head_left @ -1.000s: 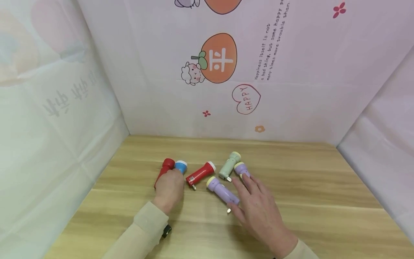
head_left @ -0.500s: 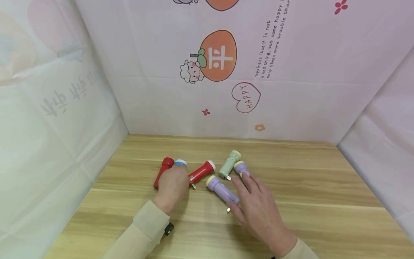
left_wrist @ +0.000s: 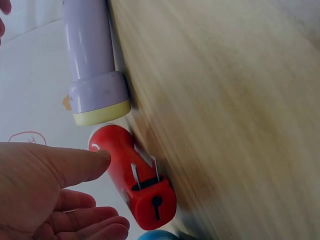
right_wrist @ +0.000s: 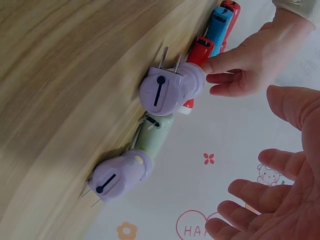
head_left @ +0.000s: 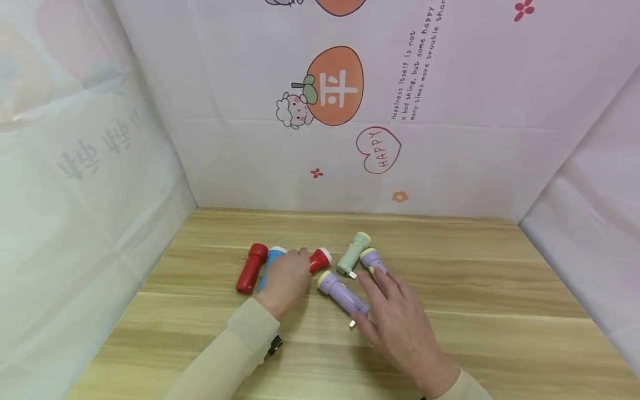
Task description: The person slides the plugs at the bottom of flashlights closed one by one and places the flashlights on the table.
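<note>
In the head view my left hand is over a red flashlight with a white rim and hides its rear half. The left wrist view has the thumb at this red flashlight's side, fingers loosely extended; whether it touches is unclear. A blue flashlight lies partly under the hand, and an all-red flashlight is left of it. My right hand hovers with spread fingers by two purple flashlights, one nearer and one farther, gripping neither. A pale green flashlight lies behind them.
The flashlights lie in a loose row on a wood-grain table. Printed white cloth stands behind it and at both sides. Metal plug prongs stick out from several flashlights. A black object shows at the left cuff.
My left hand has moved right, from the blue flashlight to the white-rimmed red one, uncovering the all-red one. The right hand and the flashlights have stayed in place.
</note>
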`<state>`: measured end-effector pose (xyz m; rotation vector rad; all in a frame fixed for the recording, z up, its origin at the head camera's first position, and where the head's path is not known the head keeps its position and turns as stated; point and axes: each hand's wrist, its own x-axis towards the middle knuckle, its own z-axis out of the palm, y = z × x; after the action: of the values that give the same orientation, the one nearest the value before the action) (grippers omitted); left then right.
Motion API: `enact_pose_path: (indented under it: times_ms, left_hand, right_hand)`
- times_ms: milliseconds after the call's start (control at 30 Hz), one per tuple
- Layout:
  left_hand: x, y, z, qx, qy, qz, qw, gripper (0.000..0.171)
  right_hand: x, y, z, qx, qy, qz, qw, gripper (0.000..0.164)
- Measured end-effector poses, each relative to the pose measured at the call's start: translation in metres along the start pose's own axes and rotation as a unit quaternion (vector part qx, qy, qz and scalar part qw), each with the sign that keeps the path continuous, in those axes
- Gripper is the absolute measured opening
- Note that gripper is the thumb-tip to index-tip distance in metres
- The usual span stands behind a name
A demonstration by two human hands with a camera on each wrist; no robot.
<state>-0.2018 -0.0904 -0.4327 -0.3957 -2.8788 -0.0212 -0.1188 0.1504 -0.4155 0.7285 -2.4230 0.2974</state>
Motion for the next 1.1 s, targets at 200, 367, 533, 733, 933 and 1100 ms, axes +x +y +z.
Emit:
enact_pose_path:
  times_ms: [200,367,533,733,933,1100]
  left_hand:
    - [0.005,0.002,0.004,-0.013,-0.017,-0.012,0.9997,0.041]
    - [0.008,0.002,0.009,-0.017,-0.017,-0.014,0.9996,0.037]
    - [0.01,0.003,0.013,-0.022,-0.017,-0.014,0.9995,0.031]
    - [0.013,0.003,0.018,-0.016,-0.016,-0.006,0.9997,0.01]
    - [0.015,0.004,0.021,-0.006,-0.026,-0.007,0.9996,0.004]
    - [0.016,0.006,0.021,-0.008,-0.044,-0.013,0.9989,0.005]
  right_hand:
    - [-0.001,0.0,0.001,0.005,-0.001,0.008,1.0,0.07]
    - [-0.002,0.0,0.001,0.003,0.006,0.001,1.0,0.07]
    - [-0.003,0.001,0.002,0.002,0.007,-0.001,1.0,0.071]
    - [-0.004,0.002,0.002,0.004,0.012,-0.003,1.0,0.07]
    - [-0.004,0.002,0.003,0.003,0.007,0.001,1.0,0.07]
    - [-0.005,0.001,0.003,0.002,0.006,0.001,1.0,0.07]
